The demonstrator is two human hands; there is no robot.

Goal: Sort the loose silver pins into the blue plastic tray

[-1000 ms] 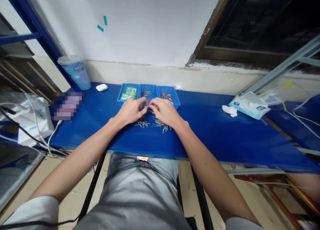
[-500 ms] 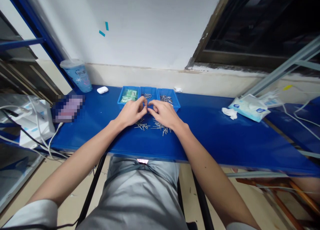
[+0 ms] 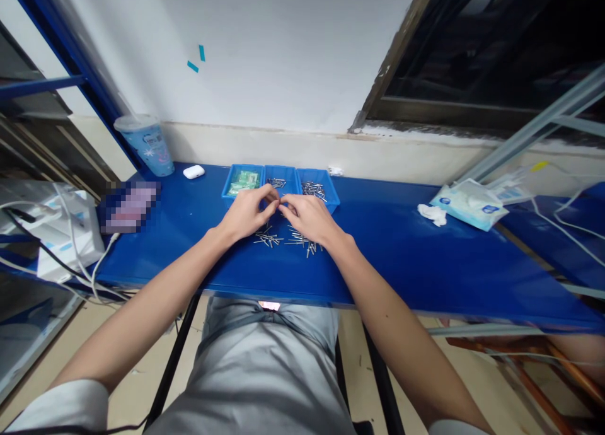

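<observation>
My left hand and my right hand meet fingertip to fingertip above the desk, both pinched closed. Whatever lies between the fingertips is too small to make out. Just beyond them stand three blue bins in a row. Small green-and-clear packets fill the left bin; thin metal pins lie in the middle bin and more crowd the right bin. Under my hands, on the desktop, rest two loose piles of slim metal pins, a left pile and a right pile.
The blue desk runs against the wall. On its left are a lidded cup, a white earbud case, a blurred-out phone and a power strip with cables. To the right lie a crumpled tissue and a tissue pack.
My right fingertips have shifted slightly up and in, closing the small gap to the left ones. The bins and pin piles look the same.
</observation>
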